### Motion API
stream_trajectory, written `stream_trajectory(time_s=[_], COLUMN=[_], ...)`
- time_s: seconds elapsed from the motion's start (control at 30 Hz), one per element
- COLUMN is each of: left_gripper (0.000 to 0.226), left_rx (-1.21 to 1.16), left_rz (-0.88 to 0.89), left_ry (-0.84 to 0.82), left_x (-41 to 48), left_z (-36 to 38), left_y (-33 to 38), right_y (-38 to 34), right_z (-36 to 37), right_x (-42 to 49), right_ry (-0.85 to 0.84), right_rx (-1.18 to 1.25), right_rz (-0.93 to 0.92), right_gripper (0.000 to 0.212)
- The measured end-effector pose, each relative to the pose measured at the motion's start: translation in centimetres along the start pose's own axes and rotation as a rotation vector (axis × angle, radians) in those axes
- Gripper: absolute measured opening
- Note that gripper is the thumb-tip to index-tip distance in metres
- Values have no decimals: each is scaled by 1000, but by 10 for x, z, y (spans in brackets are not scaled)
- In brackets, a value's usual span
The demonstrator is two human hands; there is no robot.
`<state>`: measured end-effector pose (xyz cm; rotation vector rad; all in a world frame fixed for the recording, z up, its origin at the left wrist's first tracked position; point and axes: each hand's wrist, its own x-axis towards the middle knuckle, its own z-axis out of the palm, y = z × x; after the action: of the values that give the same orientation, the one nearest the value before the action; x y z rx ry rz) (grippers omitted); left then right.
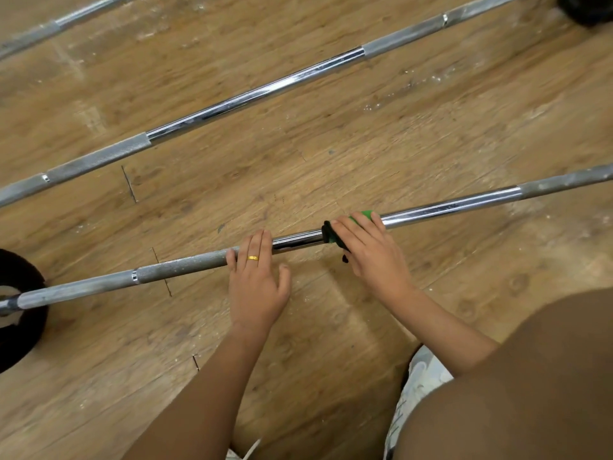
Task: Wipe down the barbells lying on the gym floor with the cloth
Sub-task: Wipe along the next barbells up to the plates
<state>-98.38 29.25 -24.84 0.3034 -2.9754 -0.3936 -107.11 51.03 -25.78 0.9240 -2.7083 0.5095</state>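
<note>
Three steel barbells lie on the wooden gym floor. The nearest barbell runs from lower left to upper right. My left hand rests on it with straight fingers laid over the bar, a gold ring on one finger. Just to the right, my right hand wraps a green and black cloth around the bar's smooth chrome middle. A second barbell lies farther away, and a third barbell shows at the top left.
A black weight plate sits under the nearest bar's left end. Another dark object is at the top right corner. My knee and a white shoe fill the lower right.
</note>
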Motion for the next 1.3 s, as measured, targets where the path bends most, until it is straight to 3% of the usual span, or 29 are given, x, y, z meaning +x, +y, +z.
stream_trajectory(time_s=[0.13,0.37,0.57,0.8,1.07,1.3], left_gripper=[59,59,57,52,53,59], left_rx=[3,92,81,129,117,111], left_rz=[-8,-143,-144,-170,-191,-203], left_ry=[-5,-64,-88,-113,-76,-69], left_x=[15,41,39,23,0,-2], left_z=[-4,-12,-20,-16,-15,-14], left_y=[-3,-24,-20,-15,-5,3], right_y=[20,27,38,42,42,45], right_z=[-5,0,10,12,12,5], right_x=[-2,2,2,-10,-21,-13], right_ry=[53,54,102,119,123,26], right_rx=[-11,-6,17,7,37,46], right_rz=[103,91,30,-27,-36,-33], right_gripper=[69,74,82,70,72,92])
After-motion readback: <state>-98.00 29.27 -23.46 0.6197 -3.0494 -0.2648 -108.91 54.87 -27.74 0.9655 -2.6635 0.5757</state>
